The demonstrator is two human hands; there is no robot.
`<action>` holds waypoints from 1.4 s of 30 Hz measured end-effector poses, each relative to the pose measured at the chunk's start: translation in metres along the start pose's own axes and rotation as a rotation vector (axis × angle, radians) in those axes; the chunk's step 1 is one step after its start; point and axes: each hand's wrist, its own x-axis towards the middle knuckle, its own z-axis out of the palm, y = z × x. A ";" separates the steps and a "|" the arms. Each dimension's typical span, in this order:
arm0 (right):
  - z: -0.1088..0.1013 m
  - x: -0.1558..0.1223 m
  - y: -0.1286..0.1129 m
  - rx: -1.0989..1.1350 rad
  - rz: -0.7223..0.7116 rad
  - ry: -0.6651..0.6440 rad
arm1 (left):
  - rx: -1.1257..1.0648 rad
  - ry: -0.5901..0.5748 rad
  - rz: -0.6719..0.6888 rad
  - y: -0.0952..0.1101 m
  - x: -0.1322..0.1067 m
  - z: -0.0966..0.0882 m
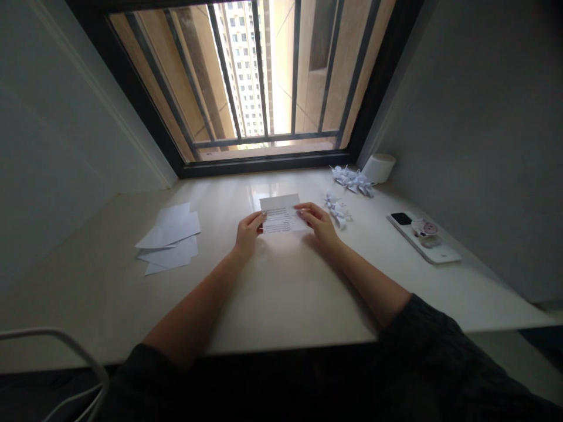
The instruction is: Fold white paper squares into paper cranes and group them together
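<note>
A small sheet of paper (280,218) with printed lines is held up just above the white sill, its top strip blank. My left hand (250,232) pinches its left edge, thumb on the near face. On the right edge, my right hand (320,221) grips it with thumb and fingers. Several folded white paper pieces (336,210) lie just beyond my right hand, and a larger cluster of folded paper pieces (353,180) sits farther back. To the left rests a loose stack of paper sheets (171,237), overlapping unevenly.
At the back right a white cup-like container (379,168) stands against the wall. A white phone (428,239) with a round grip on its back lies at the right. The barred window (272,140) borders the sill (281,293) behind. A white cable (57,334) loops at the lower left.
</note>
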 end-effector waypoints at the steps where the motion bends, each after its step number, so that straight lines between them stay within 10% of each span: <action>1: 0.000 0.000 0.000 -0.045 -0.015 -0.013 | -0.029 0.015 -0.011 0.001 0.000 0.001; 10: 0.001 -0.001 0.009 -0.054 -0.120 -0.145 | -0.058 0.158 -0.029 0.006 -0.001 0.001; 23: 0.003 0.001 0.010 -0.089 -0.064 0.116 | 0.119 -0.012 0.105 0.005 -0.011 0.005; 42: 0.010 -0.003 0.009 0.053 -0.017 0.107 | 0.023 0.152 0.139 0.001 -0.008 0.007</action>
